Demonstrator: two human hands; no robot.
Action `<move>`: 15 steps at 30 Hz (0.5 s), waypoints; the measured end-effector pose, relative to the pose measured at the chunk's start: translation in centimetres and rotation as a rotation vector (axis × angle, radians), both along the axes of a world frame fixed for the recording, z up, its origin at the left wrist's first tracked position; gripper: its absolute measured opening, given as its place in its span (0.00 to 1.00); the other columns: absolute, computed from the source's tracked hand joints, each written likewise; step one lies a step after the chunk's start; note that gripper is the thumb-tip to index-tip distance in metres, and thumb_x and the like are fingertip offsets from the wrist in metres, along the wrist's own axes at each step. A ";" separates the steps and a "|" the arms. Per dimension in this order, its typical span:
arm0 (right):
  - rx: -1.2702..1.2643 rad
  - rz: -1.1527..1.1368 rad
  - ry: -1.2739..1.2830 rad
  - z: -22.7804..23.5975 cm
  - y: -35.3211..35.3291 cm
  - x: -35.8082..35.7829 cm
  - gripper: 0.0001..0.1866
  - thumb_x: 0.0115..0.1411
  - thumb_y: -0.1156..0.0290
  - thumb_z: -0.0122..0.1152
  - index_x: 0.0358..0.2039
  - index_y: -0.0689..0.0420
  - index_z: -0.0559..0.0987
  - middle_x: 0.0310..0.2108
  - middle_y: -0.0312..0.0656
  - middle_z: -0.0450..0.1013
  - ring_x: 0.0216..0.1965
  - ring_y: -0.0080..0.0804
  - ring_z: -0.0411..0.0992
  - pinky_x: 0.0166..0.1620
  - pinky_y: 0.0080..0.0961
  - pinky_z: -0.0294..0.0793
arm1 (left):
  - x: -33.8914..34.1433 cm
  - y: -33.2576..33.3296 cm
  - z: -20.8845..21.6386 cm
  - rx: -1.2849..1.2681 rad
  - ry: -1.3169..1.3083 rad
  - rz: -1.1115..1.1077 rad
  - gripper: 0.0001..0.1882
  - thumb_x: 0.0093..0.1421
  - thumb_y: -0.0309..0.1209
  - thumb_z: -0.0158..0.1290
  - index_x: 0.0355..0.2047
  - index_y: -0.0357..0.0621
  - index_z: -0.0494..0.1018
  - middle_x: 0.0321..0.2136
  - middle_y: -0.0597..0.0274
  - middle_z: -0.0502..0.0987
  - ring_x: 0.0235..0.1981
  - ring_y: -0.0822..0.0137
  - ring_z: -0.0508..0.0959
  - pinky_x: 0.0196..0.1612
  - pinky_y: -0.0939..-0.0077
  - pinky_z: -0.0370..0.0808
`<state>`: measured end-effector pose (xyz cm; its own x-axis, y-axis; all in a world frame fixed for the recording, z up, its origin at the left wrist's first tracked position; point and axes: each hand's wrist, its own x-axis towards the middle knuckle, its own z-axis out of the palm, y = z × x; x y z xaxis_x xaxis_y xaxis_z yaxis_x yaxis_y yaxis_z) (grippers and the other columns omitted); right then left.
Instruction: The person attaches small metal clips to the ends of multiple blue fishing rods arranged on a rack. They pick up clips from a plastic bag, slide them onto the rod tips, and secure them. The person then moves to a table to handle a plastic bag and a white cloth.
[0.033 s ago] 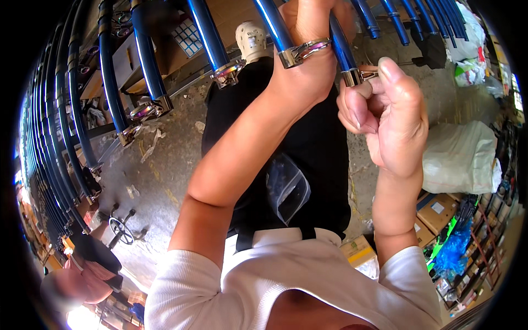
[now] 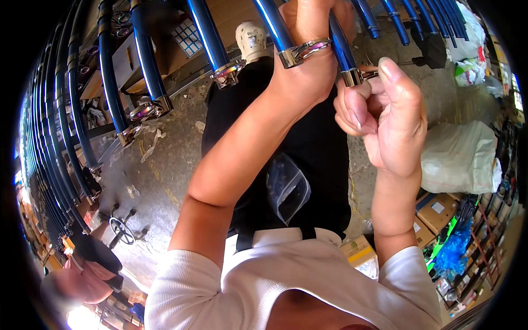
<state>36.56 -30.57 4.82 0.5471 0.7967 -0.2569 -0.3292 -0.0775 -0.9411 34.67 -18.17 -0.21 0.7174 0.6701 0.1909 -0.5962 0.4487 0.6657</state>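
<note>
Several glossy blue fishing rod sections hang side by side, many with a metal collar and ring guide at the lower end. My left hand (image 2: 312, 27) reaches up behind one blue rod section (image 2: 271, 23) and is closed around the neighbouring rod section (image 2: 342, 50); its fingers are partly cut off by the upper edge. Just below, my right hand (image 2: 393, 113) has its thumb raised and its fingers curled at the metal line guide (image 2: 369, 73) on that rod's end collar (image 2: 352, 78). The fingertips partly cover the guide.
More blue rods (image 2: 71, 93) crowd the left side, and shorter ends (image 2: 399, 30) hang at the upper right. A pale sack (image 2: 459, 157) and cardboard boxes (image 2: 434, 212) lie on the right. On the left are a wheeled chair base (image 2: 122, 230) and another person (image 2: 80, 283). A clear plastic bag (image 2: 289, 187) rests on my lap.
My right hand has shifted very slightly left, its curled fingers still at the guide. My left hand and the rods stay where they were.
</note>
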 end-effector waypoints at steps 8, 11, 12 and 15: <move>0.122 0.104 0.386 -0.4 0.1 -0.4 0.31 0.70 0.49 0.35 0.16 0.58 0.67 0.12 0.32 0.56 0.13 0.18 0.50 0.19 0.18 0.48 | 0.4 0.4 -0.8 -0.037 -0.120 -0.052 0.29 0.69 0.46 0.37 0.11 0.49 0.57 0.08 0.66 0.56 0.13 0.70 0.56 0.20 0.73 0.55; 0.093 0.041 0.278 -1.0 -0.6 -1.1 0.29 0.71 0.50 0.37 0.20 0.58 0.67 0.13 0.31 0.56 0.14 0.16 0.50 0.19 0.17 0.48 | -0.4 0.4 -0.3 -0.080 -0.157 -0.059 0.26 0.69 0.51 0.38 0.19 0.49 0.62 0.13 0.67 0.60 0.16 0.71 0.59 0.23 0.75 0.57; 0.086 0.014 0.229 -1.3 -1.1 -1.5 0.27 0.72 0.51 0.38 0.21 0.57 0.67 0.13 0.31 0.56 0.14 0.15 0.50 0.19 0.16 0.48 | -1.1 1.3 -2.3 0.058 -0.162 -0.121 0.26 0.69 0.54 0.38 0.22 0.48 0.64 0.16 0.68 0.61 0.19 0.73 0.60 0.25 0.75 0.58; 0.007 -0.009 0.009 -2.1 -3.1 -2.3 0.22 0.71 0.55 0.46 0.22 0.56 0.66 0.14 0.29 0.56 0.15 0.12 0.51 0.20 0.14 0.48 | -3.5 -0.3 -4.1 -0.004 0.174 -0.123 0.24 0.70 0.51 0.38 0.26 0.45 0.64 0.19 0.69 0.61 0.21 0.75 0.58 0.26 0.78 0.55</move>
